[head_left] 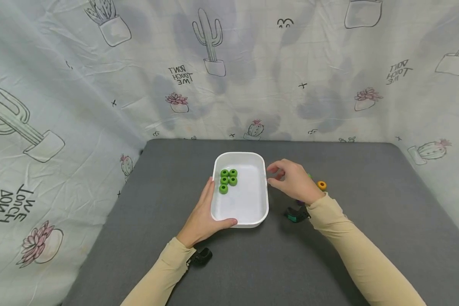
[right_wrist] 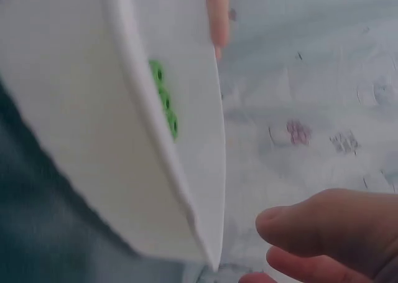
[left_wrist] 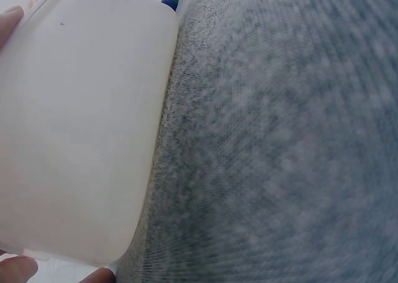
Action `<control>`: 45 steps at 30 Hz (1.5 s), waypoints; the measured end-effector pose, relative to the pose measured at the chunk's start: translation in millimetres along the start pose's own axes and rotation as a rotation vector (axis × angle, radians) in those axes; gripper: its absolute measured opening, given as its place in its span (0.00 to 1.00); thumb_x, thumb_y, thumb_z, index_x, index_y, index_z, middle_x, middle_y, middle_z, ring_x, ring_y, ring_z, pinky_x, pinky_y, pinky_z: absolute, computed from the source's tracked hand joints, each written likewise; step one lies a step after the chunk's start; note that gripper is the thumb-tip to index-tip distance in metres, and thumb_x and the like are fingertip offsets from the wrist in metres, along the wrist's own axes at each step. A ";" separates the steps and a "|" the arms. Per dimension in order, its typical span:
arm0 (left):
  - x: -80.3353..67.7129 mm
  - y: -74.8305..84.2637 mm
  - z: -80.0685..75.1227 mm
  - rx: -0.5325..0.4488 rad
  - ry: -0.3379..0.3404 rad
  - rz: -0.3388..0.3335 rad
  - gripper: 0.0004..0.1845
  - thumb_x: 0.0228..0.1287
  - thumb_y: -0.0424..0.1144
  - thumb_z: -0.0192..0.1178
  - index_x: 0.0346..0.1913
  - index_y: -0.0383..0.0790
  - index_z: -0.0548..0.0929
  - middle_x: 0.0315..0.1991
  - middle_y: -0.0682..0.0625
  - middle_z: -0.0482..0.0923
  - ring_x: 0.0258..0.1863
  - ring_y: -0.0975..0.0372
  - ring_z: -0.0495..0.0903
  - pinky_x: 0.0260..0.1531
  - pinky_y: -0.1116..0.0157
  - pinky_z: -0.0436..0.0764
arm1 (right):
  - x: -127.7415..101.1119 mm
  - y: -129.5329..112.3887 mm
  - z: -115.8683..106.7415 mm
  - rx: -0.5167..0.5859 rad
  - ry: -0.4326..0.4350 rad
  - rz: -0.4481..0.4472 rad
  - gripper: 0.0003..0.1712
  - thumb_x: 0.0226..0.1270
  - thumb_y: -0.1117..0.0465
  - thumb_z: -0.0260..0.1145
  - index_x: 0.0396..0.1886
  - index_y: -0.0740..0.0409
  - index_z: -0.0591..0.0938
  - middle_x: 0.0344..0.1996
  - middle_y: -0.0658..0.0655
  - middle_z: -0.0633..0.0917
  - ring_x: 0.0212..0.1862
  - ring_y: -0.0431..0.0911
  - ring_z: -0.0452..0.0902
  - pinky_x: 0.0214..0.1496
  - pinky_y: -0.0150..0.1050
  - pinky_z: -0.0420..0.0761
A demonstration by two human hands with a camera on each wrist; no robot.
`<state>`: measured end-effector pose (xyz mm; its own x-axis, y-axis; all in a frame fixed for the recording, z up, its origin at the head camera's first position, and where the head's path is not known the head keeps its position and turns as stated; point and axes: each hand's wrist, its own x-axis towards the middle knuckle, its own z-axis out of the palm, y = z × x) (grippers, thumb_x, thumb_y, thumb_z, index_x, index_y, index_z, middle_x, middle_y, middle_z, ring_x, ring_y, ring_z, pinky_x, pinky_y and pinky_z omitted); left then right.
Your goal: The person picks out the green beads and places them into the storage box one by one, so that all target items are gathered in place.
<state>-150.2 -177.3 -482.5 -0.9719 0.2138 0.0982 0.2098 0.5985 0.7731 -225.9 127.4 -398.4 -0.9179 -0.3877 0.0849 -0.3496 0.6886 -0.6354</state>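
The white tray (head_left: 261,203) on the grey surface (head_left: 367,221) holds five green rings (head_left: 228,179). The left hand (head_left: 204,214) grips its near-left rim; the right hand (head_left: 294,182) hovers beside it, fingers loosely curled, empty.

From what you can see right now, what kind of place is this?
Probably a small staged tabletop booth, not a lived-in room: a cactus-print cloth hangs as a backdrop on three sides of a grey table, where a white tray holds green rings.

white tray (left_wrist: 81,121) wall fills left | fingertips (left_wrist: 15,267) at its edges | grey mat (left_wrist: 280,140) right
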 end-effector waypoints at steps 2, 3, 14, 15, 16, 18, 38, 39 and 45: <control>0.2 -0.1 0.0 0.004 0.002 0.006 0.74 0.47 0.68 0.78 0.86 0.46 0.41 0.87 0.51 0.36 0.84 0.55 0.45 0.77 0.43 0.60 | -2.2 7.7 -5.4 -0.007 0.010 0.015 0.18 0.69 0.61 0.73 0.57 0.58 0.85 0.51 0.61 0.85 0.47 0.52 0.85 0.50 0.52 0.83; 0.3 0.1 -0.1 0.006 0.001 0.008 0.74 0.47 0.68 0.78 0.86 0.46 0.41 0.87 0.51 0.36 0.84 0.55 0.45 0.77 0.43 0.60 | -3.3 11.6 -8.1 -0.009 0.015 0.022 0.18 0.70 0.61 0.73 0.57 0.58 0.85 0.52 0.61 0.85 0.48 0.53 0.85 0.50 0.52 0.83; 0.2 -0.7 0.0 0.003 -0.004 0.004 0.73 0.47 0.68 0.77 0.86 0.48 0.40 0.87 0.51 0.36 0.84 0.56 0.45 0.76 0.43 0.60 | -13.6 50.5 -24.9 -0.045 0.066 0.132 0.19 0.72 0.60 0.70 0.59 0.62 0.84 0.55 0.65 0.84 0.51 0.59 0.84 0.48 0.54 0.83; 0.2 -0.7 0.0 0.003 -0.005 0.003 0.73 0.47 0.68 0.77 0.86 0.48 0.40 0.87 0.52 0.36 0.84 0.56 0.45 0.76 0.43 0.60 | -14.2 53.8 -25.2 -0.049 0.071 0.137 0.20 0.72 0.60 0.69 0.60 0.63 0.83 0.54 0.65 0.83 0.52 0.59 0.84 0.48 0.54 0.84; 0.2 -0.7 -0.1 0.002 -0.005 0.002 0.73 0.47 0.68 0.77 0.86 0.48 0.40 0.87 0.52 0.36 0.84 0.56 0.45 0.76 0.43 0.60 | -14.8 57.3 -25.6 -0.054 0.074 0.142 0.20 0.72 0.60 0.69 0.60 0.63 0.83 0.54 0.65 0.83 0.52 0.60 0.84 0.48 0.54 0.84; 0.1 -0.5 -0.1 -0.002 -0.004 0.002 0.73 0.47 0.68 0.78 0.86 0.47 0.40 0.87 0.52 0.36 0.84 0.56 0.44 0.76 0.43 0.60 | -15.8 64.2 -26.0 -0.065 0.078 0.153 0.21 0.73 0.60 0.68 0.62 0.64 0.82 0.55 0.66 0.83 0.52 0.60 0.84 0.48 0.55 0.84; 0.1 0.4 -0.1 0.004 -0.010 -0.003 0.73 0.48 0.68 0.77 0.86 0.47 0.40 0.87 0.51 0.36 0.84 0.55 0.45 0.76 0.42 0.60 | -14.6 100.5 -28.1 -0.140 0.012 0.237 0.24 0.73 0.58 0.69 0.63 0.68 0.81 0.55 0.72 0.83 0.52 0.64 0.81 0.50 0.59 0.82; 0.1 0.4 -0.2 0.002 -0.009 -0.003 0.73 0.48 0.68 0.77 0.86 0.47 0.40 0.87 0.51 0.36 0.84 0.55 0.45 0.76 0.42 0.60 | -14.1 101.0 -27.6 -0.146 0.009 0.235 0.24 0.73 0.58 0.69 0.62 0.68 0.81 0.54 0.72 0.83 0.52 0.65 0.81 0.51 0.60 0.82; -0.3 0.9 -0.5 -0.004 -0.006 0.001 0.73 0.47 0.68 0.78 0.86 0.47 0.40 0.87 0.51 0.36 0.84 0.55 0.46 0.76 0.42 0.60 | -12.2 103.7 -24.6 -0.166 0.002 0.218 0.22 0.73 0.60 0.68 0.61 0.68 0.82 0.54 0.72 0.84 0.54 0.66 0.80 0.52 0.61 0.81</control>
<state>-149.8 -177.2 -481.6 -0.9711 0.2187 0.0954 0.2102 0.5949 0.7759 -255.6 218.6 -446.4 -0.9751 -0.2182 -0.0389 -0.1694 0.8468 -0.5042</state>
